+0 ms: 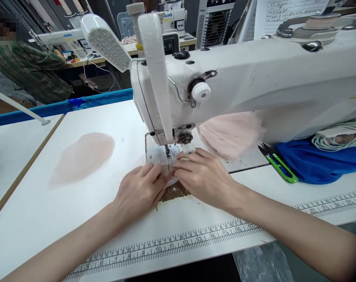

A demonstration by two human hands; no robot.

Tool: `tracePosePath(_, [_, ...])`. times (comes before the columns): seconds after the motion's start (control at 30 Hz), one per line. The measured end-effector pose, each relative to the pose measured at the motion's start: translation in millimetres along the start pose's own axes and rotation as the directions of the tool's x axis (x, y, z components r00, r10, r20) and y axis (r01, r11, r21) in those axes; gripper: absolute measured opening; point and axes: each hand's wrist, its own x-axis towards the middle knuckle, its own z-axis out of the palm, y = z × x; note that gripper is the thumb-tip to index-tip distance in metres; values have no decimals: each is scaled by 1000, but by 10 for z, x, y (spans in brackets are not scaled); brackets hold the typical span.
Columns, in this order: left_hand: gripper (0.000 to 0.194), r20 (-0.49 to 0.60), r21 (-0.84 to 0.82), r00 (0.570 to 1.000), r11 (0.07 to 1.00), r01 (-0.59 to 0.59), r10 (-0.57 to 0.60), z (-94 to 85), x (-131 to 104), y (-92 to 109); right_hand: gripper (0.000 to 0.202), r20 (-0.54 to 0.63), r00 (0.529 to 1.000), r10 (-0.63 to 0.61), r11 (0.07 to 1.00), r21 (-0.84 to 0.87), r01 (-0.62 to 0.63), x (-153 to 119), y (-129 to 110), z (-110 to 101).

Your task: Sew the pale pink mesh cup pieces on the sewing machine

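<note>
At the white sewing machine [239,82], both hands work close to the needle and presser foot [167,150]. My left hand [144,184] lies left of the foot, fingers curled and thumb pressed in. My right hand [207,178] is to its right, fingers bent, their tips meeting the left thumb. Something thin and whitish shows between the fingertips; most of it is hidden, and I cannot make out its kind. A sheer pale pink fabric piece [85,156] lies flat to the left. More pink pieces [230,135] are layered under the machine arm.
Green-handled thread snips [280,166] lie beside a blue cloth [321,162] on the right, under a coil of pale cord [339,135]. A printed ruler [183,244] runs along the table's front edge. A person in a plaid shirt [31,70] sits at another machine.
</note>
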Motion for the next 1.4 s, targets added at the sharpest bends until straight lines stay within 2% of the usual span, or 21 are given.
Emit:
tracePosePath(0.13, [18,-58,4,998,1000,1,-1,3,-64,82,23,6,999,-45,998,-32,45,-17,-18,8])
tracePosePath(0.27, [26,-8,-76,1000,997,-15,14,26,-124,70,27,35,999,-42,998,-46,44,-14,-32,-18])
tracePosePath(0.4, [29,6,-78,1000,997,-20,20,35,-149,50,28,54,998,-38,999,-27,39,-9,-41,-27])
tracePosePath(0.97, [29,-5,-66,999,997,-34,34,42,-147,33,28,38,999,-37,999,-15,38,-24,-38,5])
tracePosePath(1.4, [30,-16,-93,1000,996,3,-5,118,-85,-60,23,-9,1000,-15,1000,7,15,6,43,89])
